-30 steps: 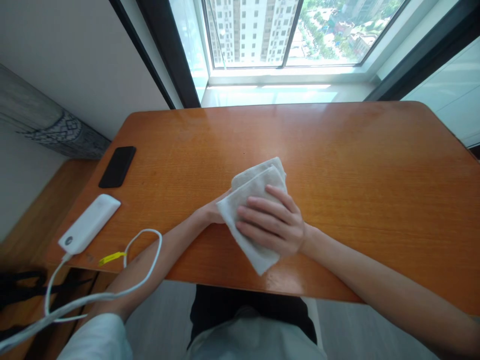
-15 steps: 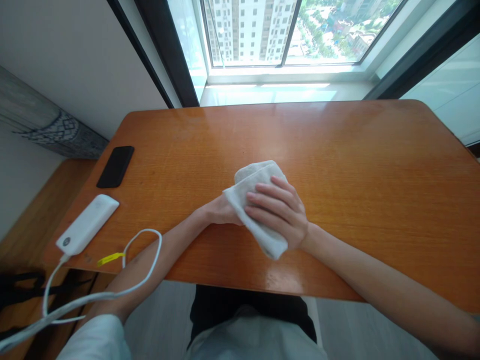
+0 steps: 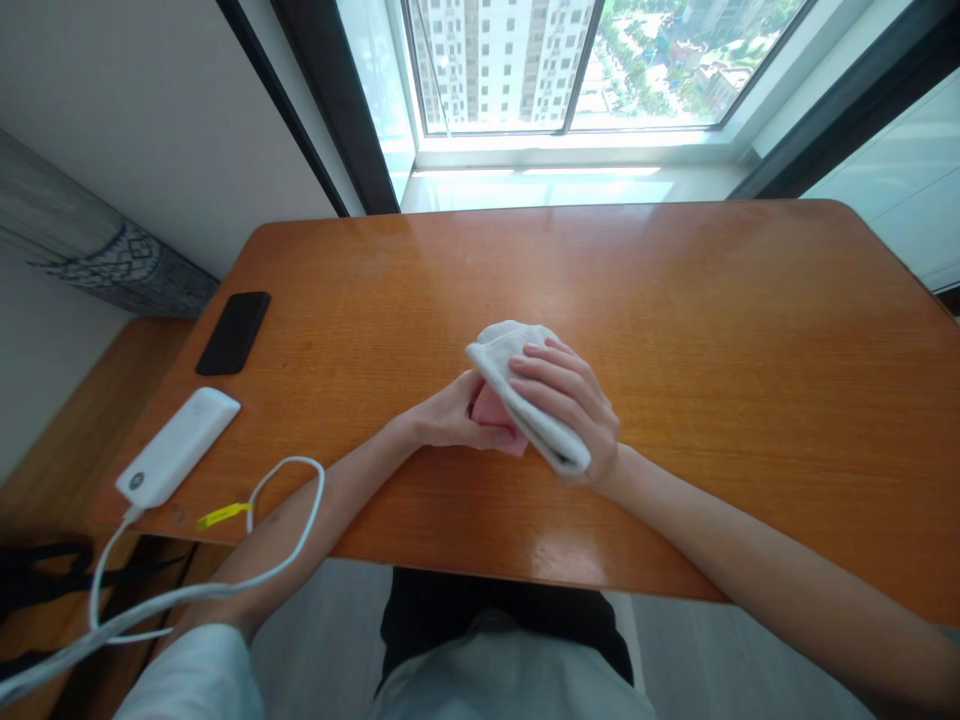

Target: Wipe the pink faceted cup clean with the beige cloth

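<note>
Over the middle of the wooden table, my right hand (image 3: 574, 400) grips a folded white cloth (image 3: 517, 355), its fingers laid across the top. Below and to the left of the cloth, my left hand (image 3: 457, 412) is closed around a pink object (image 3: 495, 412). Most of that pink thing is hidden by the cloth and my fingers, so its kind cannot be made out. The cloth rests against its upper right side.
On the table's (image 3: 712, 330) left side lie a black phone (image 3: 233, 333) and a white power bank (image 3: 178, 447). A white cable (image 3: 187, 594) with a yellow tag (image 3: 223, 515) loops over my left forearm. A window (image 3: 562, 70) stands behind the table.
The cloth has tilted and shifted right and up with my right hand, uncovering my left hand's fingers and the pink object. My left forearm has stayed in place.
</note>
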### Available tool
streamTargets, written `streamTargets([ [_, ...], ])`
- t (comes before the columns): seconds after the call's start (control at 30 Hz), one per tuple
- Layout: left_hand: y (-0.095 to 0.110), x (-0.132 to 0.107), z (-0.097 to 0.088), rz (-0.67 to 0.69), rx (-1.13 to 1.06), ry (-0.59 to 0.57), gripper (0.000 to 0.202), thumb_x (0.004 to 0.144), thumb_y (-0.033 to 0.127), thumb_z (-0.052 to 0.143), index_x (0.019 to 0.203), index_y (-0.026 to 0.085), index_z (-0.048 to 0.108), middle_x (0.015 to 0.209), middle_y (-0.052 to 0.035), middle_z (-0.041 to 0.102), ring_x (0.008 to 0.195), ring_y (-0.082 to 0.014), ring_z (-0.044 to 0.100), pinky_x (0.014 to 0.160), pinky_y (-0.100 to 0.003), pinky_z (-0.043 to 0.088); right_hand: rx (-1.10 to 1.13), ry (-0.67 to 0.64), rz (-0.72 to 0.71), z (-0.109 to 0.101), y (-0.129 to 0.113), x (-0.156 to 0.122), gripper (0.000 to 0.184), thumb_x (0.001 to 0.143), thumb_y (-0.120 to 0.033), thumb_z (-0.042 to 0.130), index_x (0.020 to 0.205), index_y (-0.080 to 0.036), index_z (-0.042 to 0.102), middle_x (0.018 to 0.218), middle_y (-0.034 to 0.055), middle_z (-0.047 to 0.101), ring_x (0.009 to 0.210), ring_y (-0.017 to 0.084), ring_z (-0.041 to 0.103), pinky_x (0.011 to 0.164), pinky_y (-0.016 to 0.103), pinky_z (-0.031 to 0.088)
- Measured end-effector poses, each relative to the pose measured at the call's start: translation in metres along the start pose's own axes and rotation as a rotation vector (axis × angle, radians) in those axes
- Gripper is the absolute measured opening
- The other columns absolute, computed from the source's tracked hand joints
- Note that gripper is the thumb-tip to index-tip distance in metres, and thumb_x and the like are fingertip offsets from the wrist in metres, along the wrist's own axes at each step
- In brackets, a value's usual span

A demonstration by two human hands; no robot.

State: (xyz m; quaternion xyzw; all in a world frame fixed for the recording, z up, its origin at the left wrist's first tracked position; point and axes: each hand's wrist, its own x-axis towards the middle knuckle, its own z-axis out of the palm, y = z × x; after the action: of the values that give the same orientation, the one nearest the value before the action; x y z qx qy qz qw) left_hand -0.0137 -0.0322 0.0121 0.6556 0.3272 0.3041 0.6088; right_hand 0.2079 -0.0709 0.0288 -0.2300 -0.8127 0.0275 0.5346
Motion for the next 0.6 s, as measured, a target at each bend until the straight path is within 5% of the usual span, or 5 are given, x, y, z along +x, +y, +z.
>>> streamTargets([
  [0.17, 0.003, 0.001, -0.008, 0.122, -0.035, -0.146, 0.124, 0.070, 0.071, 0.095, 0.170, 0.022, 0.041, 0.149, -0.0168, 0.068, 0.135, -0.0420, 0.066, 0.113, -0.056, 0.060, 0.130, 0.043, 0.238, 0.001, 0.012, 0.003, 0.053, 0.114, -0.041, 0.045, 0.164, -0.027, 0.060, 0.154, 0.0143, 0.074, 0.146, 0.037, 0.070, 0.120, 0.066, 0.061],
  [0.4, -0.005, 0.001, -0.007, 0.232, -0.049, -0.171, 0.128, 0.070, 0.059, 0.098, 0.175, 0.029, 0.031, 0.173, -0.0163, 0.047, 0.150, -0.0438, 0.057, 0.123, -0.057, 0.053, 0.046, 0.061, 0.116, -0.001, 0.015, 0.005, 0.053, 0.110, -0.029, 0.062, 0.163, -0.030, 0.061, 0.149, 0.0121, 0.078, 0.144, 0.038, 0.073, 0.116, 0.066, 0.065],
  [0.6, -0.011, 0.003, -0.008, 0.249, -0.108, -0.260, 0.147, 0.060, 0.058, 0.109, 0.176, 0.023, 0.026, 0.173, -0.0194, 0.047, 0.153, -0.0464, 0.052, 0.127, -0.059, 0.049, -0.113, 0.060, -0.042, -0.012, 0.013, 0.011, 0.053, 0.111, -0.040, 0.067, 0.163, -0.030, 0.063, 0.144, 0.0115, 0.081, 0.138, 0.038, 0.077, 0.111, 0.059, 0.072],
])
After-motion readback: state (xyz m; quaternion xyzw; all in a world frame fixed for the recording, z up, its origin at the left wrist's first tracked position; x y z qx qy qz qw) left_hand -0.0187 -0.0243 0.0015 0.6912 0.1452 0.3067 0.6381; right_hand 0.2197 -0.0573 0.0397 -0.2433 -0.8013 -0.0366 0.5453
